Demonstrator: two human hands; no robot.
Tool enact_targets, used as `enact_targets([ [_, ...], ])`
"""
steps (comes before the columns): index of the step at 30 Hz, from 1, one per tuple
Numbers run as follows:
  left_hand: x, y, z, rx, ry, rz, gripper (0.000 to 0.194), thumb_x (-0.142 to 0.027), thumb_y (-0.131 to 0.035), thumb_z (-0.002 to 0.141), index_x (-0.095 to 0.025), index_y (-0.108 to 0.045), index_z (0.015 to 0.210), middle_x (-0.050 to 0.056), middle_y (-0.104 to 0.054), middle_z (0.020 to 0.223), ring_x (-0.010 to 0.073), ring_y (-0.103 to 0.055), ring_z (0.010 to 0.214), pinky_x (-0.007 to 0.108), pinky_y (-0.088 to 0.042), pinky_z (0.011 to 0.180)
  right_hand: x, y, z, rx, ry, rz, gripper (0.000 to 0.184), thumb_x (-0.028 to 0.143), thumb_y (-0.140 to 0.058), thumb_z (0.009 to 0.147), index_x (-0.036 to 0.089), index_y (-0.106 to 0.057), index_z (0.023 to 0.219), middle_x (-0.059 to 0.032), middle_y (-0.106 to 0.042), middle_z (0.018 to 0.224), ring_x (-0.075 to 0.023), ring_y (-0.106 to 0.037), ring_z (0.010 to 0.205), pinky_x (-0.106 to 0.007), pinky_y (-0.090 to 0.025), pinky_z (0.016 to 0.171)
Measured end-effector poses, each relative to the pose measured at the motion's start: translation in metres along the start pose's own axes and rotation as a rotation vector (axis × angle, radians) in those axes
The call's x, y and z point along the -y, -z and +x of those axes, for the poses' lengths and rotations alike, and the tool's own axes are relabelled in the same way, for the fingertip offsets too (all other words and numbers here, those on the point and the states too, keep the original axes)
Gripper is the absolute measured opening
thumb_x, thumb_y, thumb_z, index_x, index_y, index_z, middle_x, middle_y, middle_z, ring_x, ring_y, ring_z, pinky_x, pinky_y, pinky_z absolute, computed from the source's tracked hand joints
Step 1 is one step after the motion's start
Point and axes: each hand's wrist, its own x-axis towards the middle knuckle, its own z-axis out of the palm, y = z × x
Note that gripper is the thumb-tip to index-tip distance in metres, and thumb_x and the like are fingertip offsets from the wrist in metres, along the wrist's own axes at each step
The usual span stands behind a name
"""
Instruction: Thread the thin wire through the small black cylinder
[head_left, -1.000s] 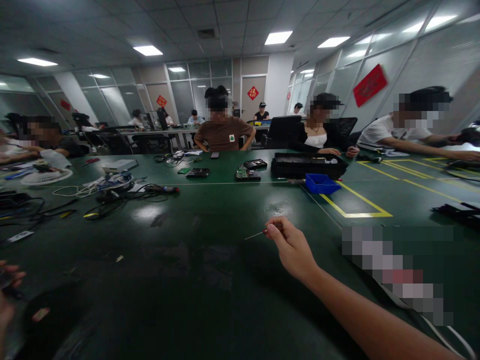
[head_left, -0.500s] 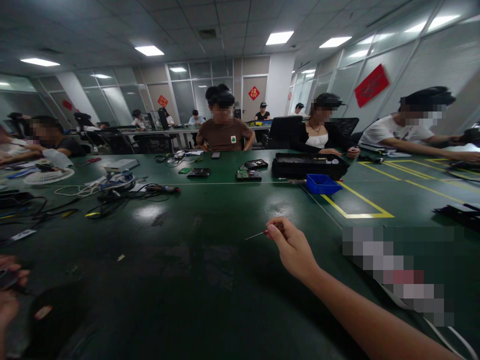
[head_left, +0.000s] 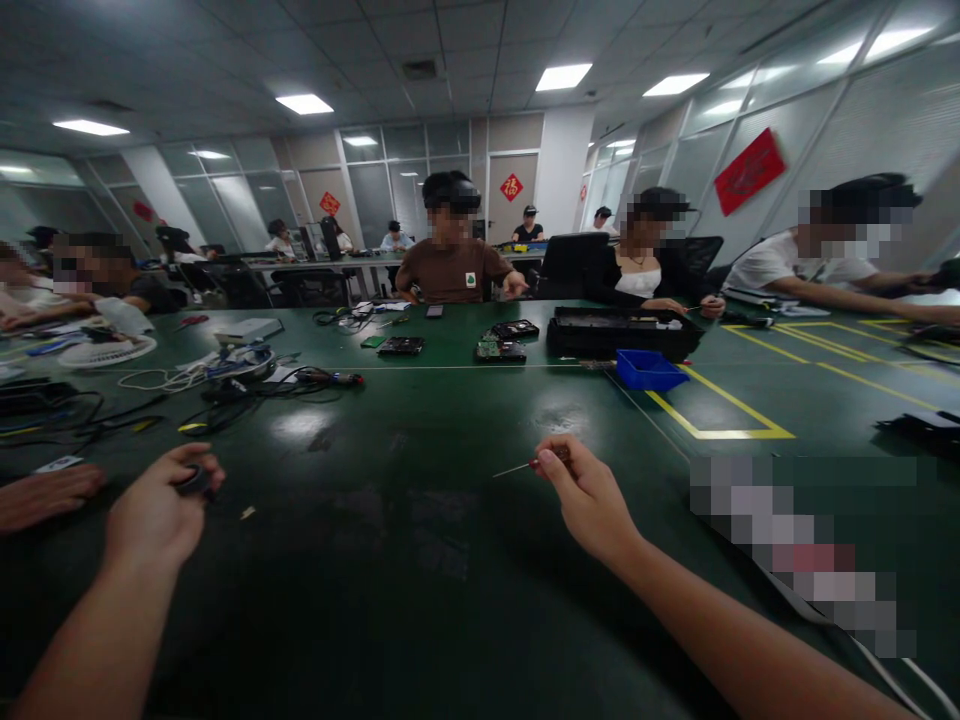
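At the near side of the green desk (head_left: 322, 610), as seen from where I stood: one screwdriver (head_left: 531, 463), thin in the shaft, raised over the desk. It was gripped by the handle with its shaft pointing toward the person's left, presumably so that the tip stayed free and in sight.

Right hand (head_left: 585, 490): closed in a pinch, thumb and fingers on the screwdriver's handle, touching nothing else that showed.

Left hand (head_left: 156, 508), well apart from the right: fingers curled around one dark object (head_left: 196, 480), rounded, mostly hidden in the grip; its kind could not be told.

Neighbour's hand (head_left: 52, 497), one: laid low and flat just beside the left hand, apart from it.

Farther, left: dark cables (head_left: 247, 392), heaped, likely pushed aside for working room.

Farther, right: yellow tape (head_left: 742, 434), probably marking out a place; beside it one blue bin (head_left: 651, 372), suited, I judged, to small parts.

Beyond: one long black tray (head_left: 622, 335); drive-like units (head_left: 501, 352), lying flat near it, perhaps set out for easy reach.

Across the desk: one person in a brown top (head_left: 454, 268), an arm extended forward.
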Motion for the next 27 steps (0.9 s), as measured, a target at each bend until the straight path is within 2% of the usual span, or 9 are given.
enact_targets([
  [3,0.012,-0.048,-0.030,0.273,0.116,-0.137,0.022,-0.005,-0.048,0.064,-0.013,-0.060,0.079,0.001,-0.055,0.066,0.0126,-0.051,0.063,0.019,-0.044,0.058,0.001,0.000,0.000,-0.004,-0.008,0.002,0.023,0.041,-0.046,0.101,0.023,-0.061,0.100,-0.0048,-0.069,0.090,-0.0221,-0.068,0.086,-0.036,-0.051,0.076],
  [7,0.024,-0.106,-0.083,0.648,0.063,-0.078,0.026,-0.012,-0.053,0.063,-0.013,-0.063,0.087,0.003,-0.059,0.073,0.0147,-0.054,0.069,0.022,-0.044,0.062,-0.001,0.002,0.000,-0.015,-0.007,0.013,0.025,0.043,-0.046,0.100,0.023,-0.061,0.100,-0.0053,-0.070,0.091,-0.0226,-0.068,0.087,-0.038,-0.052,0.077],
  [10,0.027,-0.138,-0.117,0.874,0.059,0.015,0.032,-0.016,-0.050,0.069,-0.014,-0.064,0.097,0.005,-0.063,0.083,0.0162,-0.057,0.075,0.026,-0.044,0.069,-0.001,0.003,0.000,-0.018,-0.014,0.018,0.023,0.043,-0.049,0.099,0.024,-0.061,0.102,-0.0058,-0.070,0.094,-0.0233,-0.068,0.089,-0.038,-0.053,0.079],
  [12,0.027,-0.153,-0.137,0.975,0.025,0.085,0.031,-0.019,-0.047,0.074,-0.015,-0.062,0.102,0.005,-0.063,0.084,0.0171,-0.057,0.076,0.028,-0.044,0.072,-0.001,0.004,0.000,-0.018,-0.021,0.027,0.022,0.042,-0.051,0.098,0.024,-0.061,0.105,-0.0058,-0.071,0.095,-0.0235,-0.068,0.090,-0.039,-0.053,0.080],
  [16,0.034,-0.172,-0.164,1.108,-0.131,0.228,0.029,-0.022,-0.042,0.083,-0.018,-0.057,0.107,0.004,-0.060,0.084,0.0188,-0.057,0.079,0.032,-0.044,0.077,0.003,0.004,0.002,-0.015,-0.020,0.015,0.021,0.041,-0.050,0.097,0.023,-0.063,0.098,-0.0047,-0.071,0.089,-0.0228,-0.068,0.084,-0.037,-0.052,0.076],
  [19,0.050,-0.177,-0.172,1.130,-0.277,0.369,0.043,-0.017,-0.050,0.080,-0.020,-0.051,0.123,0.007,-0.061,0.107,0.0206,-0.058,0.095,0.034,-0.044,0.089,0.006,0.004,0.002,-0.028,0.002,-0.047,0.026,0.043,-0.051,0.097,0.023,-0.064,0.088,-0.0024,-0.068,0.077,-0.0208,-0.066,0.073,-0.034,-0.050,0.069],
  [21,0.061,-0.177,-0.171,1.089,-0.339,0.442,0.056,-0.009,-0.053,0.077,-0.019,-0.045,0.132,0.011,-0.058,0.121,0.0224,-0.057,0.108,0.036,-0.043,0.098,0.005,0.004,0.001,-0.044,0.017,-0.059,0.027,0.044,-0.051,0.097,0.023,-0.063,0.085,-0.0014,-0.067,0.073,-0.0200,-0.064,0.069,-0.033,-0.049,0.066],
  [24,0.071,-0.172,-0.162,1.042,-0.370,0.484,0.045,-0.009,-0.055,0.082,-0.018,-0.052,0.127,0.012,-0.060,0.123,0.0247,-0.057,0.116,0.039,-0.041,0.105,0.001,0.003,0.000,-0.068,0.025,0.022,0.025,0.043,-0.052,0.097,0.023,-0.063,0.089,-0.0023,-0.068,0.077,-0.0202,-0.066,0.073,-0.033,-0.051,0.068],
  [27,0.075,-0.166,-0.152,1.086,-0.395,0.490,0.036,-0.015,-0.062,0.085,-0.023,-0.062,0.120,0.008,-0.063,0.123,0.0263,-0.058,0.117,0.042,-0.042,0.106,-0.003,0.004,-0.001,-0.106,0.017,0.147,0.023,0.044,-0.055,0.096,0.023,-0.063,0.098,-0.0043,-0.071,0.086,-0.0216,-0.069,0.081,-0.036,-0.055,0.074],
])
